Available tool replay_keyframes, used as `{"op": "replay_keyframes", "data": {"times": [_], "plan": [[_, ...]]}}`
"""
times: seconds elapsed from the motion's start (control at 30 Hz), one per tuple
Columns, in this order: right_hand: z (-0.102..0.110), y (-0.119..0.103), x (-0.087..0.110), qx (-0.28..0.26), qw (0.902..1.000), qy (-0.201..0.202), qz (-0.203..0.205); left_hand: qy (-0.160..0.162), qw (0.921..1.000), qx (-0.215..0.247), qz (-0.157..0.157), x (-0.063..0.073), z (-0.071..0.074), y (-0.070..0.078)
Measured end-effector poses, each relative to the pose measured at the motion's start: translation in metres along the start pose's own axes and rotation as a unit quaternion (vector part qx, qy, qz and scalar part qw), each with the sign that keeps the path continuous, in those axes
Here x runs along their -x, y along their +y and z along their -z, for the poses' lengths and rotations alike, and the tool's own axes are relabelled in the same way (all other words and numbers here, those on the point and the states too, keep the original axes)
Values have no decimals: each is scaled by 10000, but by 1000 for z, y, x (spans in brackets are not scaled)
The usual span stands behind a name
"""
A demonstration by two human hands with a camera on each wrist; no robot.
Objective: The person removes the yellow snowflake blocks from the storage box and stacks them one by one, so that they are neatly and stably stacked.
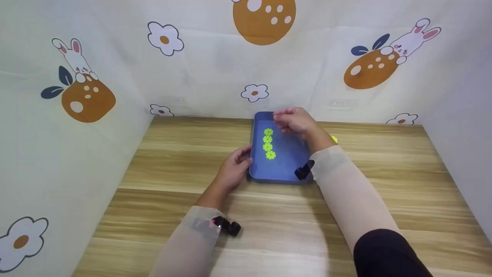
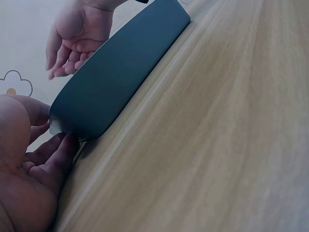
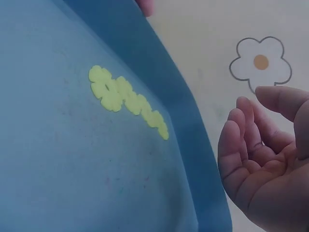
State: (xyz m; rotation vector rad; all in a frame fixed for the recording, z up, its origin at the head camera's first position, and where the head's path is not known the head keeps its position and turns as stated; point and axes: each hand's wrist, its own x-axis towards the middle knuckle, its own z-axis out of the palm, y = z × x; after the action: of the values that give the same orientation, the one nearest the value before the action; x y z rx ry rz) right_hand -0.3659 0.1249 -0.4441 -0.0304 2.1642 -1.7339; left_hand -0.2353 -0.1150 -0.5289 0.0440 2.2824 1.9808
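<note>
A shallow blue tray [image 1: 284, 169] lies lengthwise on the table. Inside it, toward its left side, several yellow-green flower-shaped pieces [image 1: 268, 147] form a row, their edges meeting. My left hand [image 1: 232, 169] holds the tray's left wall, fingertips and thumb against it; in the left wrist view the thumb [image 2: 70, 145] presses low on the wall. Over the tray's far end is my right hand [image 1: 294, 121], its fingers loosely curled. In the right wrist view this hand [image 3: 265, 154] shows nothing between thumb and fingers.
Another yellow piece [image 1: 334, 139] lies on the wooden table [image 1: 184, 154], right of the tray, partly hidden by my right forearm. A cloth wall [image 1: 207, 69] with bunny and flower prints rises behind the tray. Small black cameras [image 1: 230, 227] sit on both wrists.
</note>
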Motion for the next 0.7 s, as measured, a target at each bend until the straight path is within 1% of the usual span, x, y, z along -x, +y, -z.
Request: {"op": "replay_keyframes", "data": {"times": [0.2,0.33,0.43,0.57,0.7], "plan": [[-3,6,-14,348,9994,-4,-56,-27,10000,77,0,0,0,0],[-8,12,-23,586,9982,22,-85,-24,10000,36,-44,1,1,1],[-10,18,-29,619,9980,89,-3,-36,10000,4,-65,0,1,1],[-14,25,-34,659,9978,89,26,-73,10000,11,-62,0,1,1],[-18,31,-35,976,9952,53,-13,-51,10000,-45,-43,1,2,0]]}}
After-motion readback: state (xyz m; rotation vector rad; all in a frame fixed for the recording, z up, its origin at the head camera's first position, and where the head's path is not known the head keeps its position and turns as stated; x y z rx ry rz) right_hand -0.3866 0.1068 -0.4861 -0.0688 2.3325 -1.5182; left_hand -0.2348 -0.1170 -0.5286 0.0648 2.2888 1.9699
